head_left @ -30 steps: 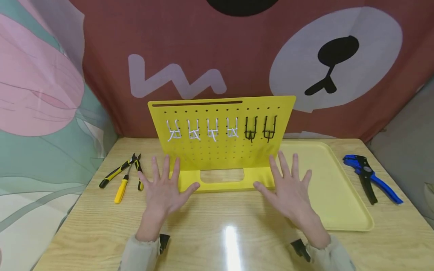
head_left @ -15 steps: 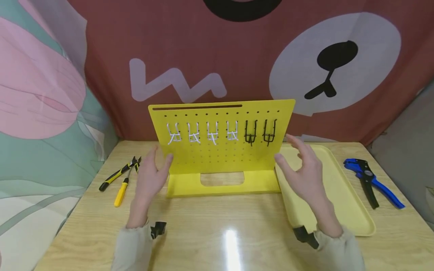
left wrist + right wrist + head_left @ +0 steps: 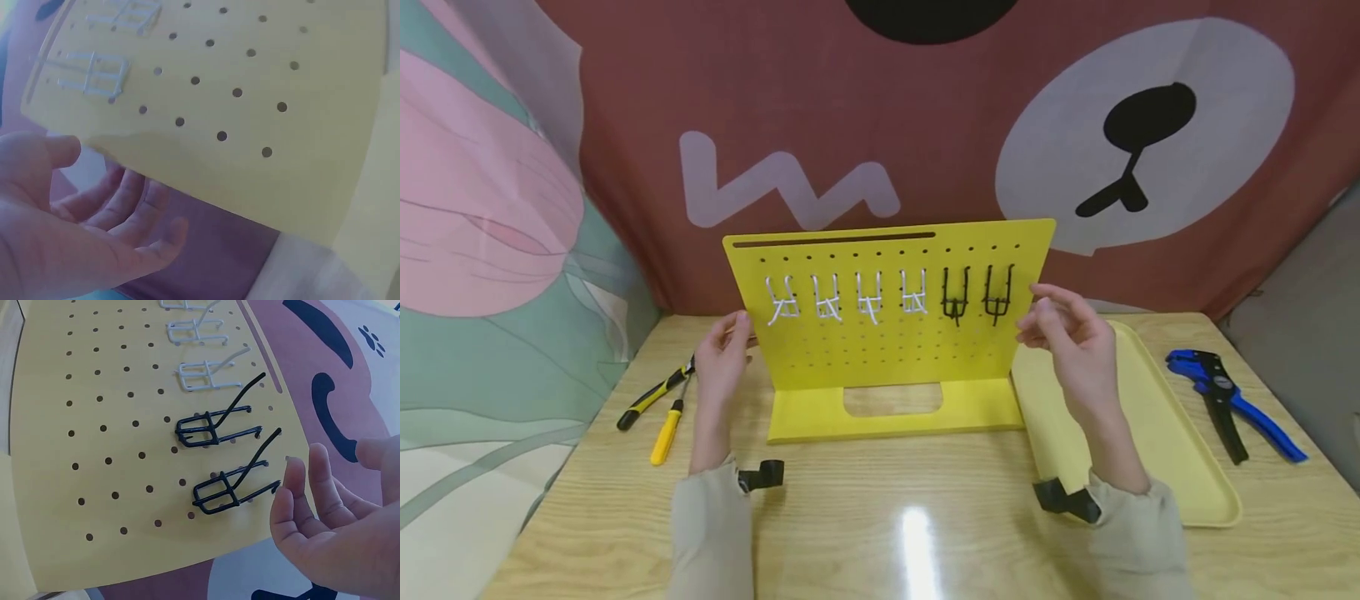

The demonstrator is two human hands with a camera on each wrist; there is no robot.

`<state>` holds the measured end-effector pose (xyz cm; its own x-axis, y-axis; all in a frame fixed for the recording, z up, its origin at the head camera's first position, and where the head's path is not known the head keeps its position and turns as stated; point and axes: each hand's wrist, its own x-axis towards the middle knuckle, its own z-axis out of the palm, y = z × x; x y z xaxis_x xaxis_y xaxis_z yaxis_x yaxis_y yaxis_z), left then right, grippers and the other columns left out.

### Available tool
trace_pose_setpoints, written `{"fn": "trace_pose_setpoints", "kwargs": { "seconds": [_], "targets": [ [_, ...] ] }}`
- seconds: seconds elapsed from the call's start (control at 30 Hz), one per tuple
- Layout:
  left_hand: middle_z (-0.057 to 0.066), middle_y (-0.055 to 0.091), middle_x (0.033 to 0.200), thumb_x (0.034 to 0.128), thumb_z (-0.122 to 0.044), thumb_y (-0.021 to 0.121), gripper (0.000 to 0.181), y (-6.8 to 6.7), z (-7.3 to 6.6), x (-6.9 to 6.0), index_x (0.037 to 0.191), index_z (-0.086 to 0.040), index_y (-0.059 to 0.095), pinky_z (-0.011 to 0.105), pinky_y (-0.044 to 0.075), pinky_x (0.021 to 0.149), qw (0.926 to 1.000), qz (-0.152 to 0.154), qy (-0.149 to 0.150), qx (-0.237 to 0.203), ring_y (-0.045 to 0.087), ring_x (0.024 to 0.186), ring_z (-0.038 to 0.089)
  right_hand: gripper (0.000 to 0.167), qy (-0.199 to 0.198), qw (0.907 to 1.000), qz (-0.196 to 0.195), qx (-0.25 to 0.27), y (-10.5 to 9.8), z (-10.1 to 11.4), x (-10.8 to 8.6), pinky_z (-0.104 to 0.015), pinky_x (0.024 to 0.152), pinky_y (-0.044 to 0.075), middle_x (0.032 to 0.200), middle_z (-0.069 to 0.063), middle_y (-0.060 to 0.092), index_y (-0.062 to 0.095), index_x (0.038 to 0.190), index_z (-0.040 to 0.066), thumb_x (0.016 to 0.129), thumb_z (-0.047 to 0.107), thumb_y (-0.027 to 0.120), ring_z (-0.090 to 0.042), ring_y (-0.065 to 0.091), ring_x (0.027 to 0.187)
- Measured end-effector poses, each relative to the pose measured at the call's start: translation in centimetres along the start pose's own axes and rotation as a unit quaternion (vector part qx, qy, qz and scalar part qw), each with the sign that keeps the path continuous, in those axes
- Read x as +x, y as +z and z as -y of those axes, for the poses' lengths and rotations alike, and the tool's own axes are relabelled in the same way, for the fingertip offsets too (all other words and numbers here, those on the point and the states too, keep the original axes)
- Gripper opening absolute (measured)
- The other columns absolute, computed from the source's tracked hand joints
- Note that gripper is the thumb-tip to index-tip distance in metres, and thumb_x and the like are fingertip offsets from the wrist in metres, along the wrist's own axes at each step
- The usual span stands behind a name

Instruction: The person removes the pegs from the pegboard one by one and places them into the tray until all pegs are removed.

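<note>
A yellow pegboard (image 3: 887,350) stands upright on its base at the middle of the table. White wire hooks (image 3: 827,298) and two black wire hooks (image 3: 996,298) hang in a row on it. My left hand (image 3: 721,354) is at the board's left edge. In the left wrist view its loosely bent fingers (image 3: 134,200) reach behind the edge, with the thumb in front; contact is unclear. My right hand (image 3: 1078,358) is beside the right edge. In the right wrist view, its relaxed fingers (image 3: 322,487) are near the lower black hook, with nothing held.
Yellow-and-black pliers (image 3: 658,396) and a yellow-handled screwdriver (image 3: 667,433) lie at the left. A pale yellow tray (image 3: 1180,467) is at the right, partly behind my right arm. Beyond it lies a blue-and-black wire stripper (image 3: 1225,400). A printed cloth (image 3: 820,83) hangs behind the table.
Both hands, spread flat in front of the board a second ago, have moved outward and up to its side edges. Their fingers have bent. The board and its hooks look unmoved.
</note>
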<state>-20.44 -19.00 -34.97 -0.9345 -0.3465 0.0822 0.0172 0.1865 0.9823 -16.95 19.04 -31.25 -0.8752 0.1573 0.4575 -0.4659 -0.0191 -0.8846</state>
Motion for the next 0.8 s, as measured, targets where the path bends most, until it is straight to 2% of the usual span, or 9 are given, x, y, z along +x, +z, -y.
{"fn": "trace_pose_setpoints", "kwargs": {
  "seconds": [0.1, 0.2, 0.3, 0.53, 0.8],
  "targets": [
    [-0.002, 0.062, 0.099, 0.0950, -0.043, 0.056, 0.041, 0.0, 0.2, 0.5, 0.119, -0.009, 0.060, 0.028, 0.044, 0.080, 0.9962, 0.007, -0.051, -0.070, 0.059, 0.092, 0.012, 0.020, 0.020, 0.9998, 0.007, -0.004, 0.0, -0.2, -0.1, -0.023, 0.065, 0.054, 0.075, 0.000, 0.067, 0.065, 0.115, 0.007, 0.098, 0.015, 0.056, -0.013, 0.064, 0.064],
    [-0.007, 0.060, 0.093, 0.0926, -0.035, 0.064, 0.025, 0.0, 0.5, 0.8, 0.104, -0.013, 0.064, 0.030, 0.043, 0.080, 0.9924, 0.011, -0.064, -0.105, 0.057, 0.090, 0.012, 0.022, 0.031, 0.9993, 0.015, -0.009, 0.1, -0.4, -0.1, -0.023, 0.065, 0.053, 0.074, 0.001, 0.068, 0.064, 0.116, 0.006, 0.098, 0.016, 0.056, -0.013, 0.065, 0.064],
    [-0.008, 0.060, 0.091, 0.0906, -0.030, 0.068, 0.015, 0.1, 0.8, 1.0, 0.096, -0.017, 0.064, 0.029, 0.044, 0.076, 0.9926, 0.010, -0.059, -0.105, 0.057, 0.087, 0.011, 0.023, 0.037, 0.9989, 0.013, -0.027, 0.3, -0.7, -0.1, -0.022, 0.065, 0.052, 0.078, 0.002, 0.068, 0.063, 0.117, 0.005, 0.097, 0.015, 0.057, -0.012, 0.064, 0.070],
    [-0.010, 0.060, 0.090, 0.0888, -0.030, 0.070, 0.017, 0.5, 1.0, 1.2, 0.096, -0.016, 0.064, 0.028, 0.044, 0.076, 0.9934, 0.009, -0.062, -0.096, 0.056, 0.087, 0.009, 0.027, 0.060, 0.9944, 0.001, -0.088, 0.3, -1.3, -0.3, -0.020, 0.066, 0.050, 0.088, 0.004, 0.065, 0.061, 0.121, 0.007, 0.097, 0.017, 0.059, -0.012, 0.061, 0.079],
    [-0.010, 0.060, 0.090, 0.0876, -0.031, 0.072, 0.015, 0.3, 1.1, 1.2, 0.093, -0.019, 0.065, 0.028, 0.043, 0.077, 0.9919, 0.002, -0.072, -0.104, 0.055, 0.088, 0.009, 0.033, 0.055, 0.9903, 0.070, -0.107, 0.7, -1.7, -0.3, -0.024, 0.065, 0.052, 0.078, 0.003, 0.066, 0.057, 0.126, 0.001, 0.099, 0.020, 0.055, -0.013, 0.062, 0.067]
  ]
}}
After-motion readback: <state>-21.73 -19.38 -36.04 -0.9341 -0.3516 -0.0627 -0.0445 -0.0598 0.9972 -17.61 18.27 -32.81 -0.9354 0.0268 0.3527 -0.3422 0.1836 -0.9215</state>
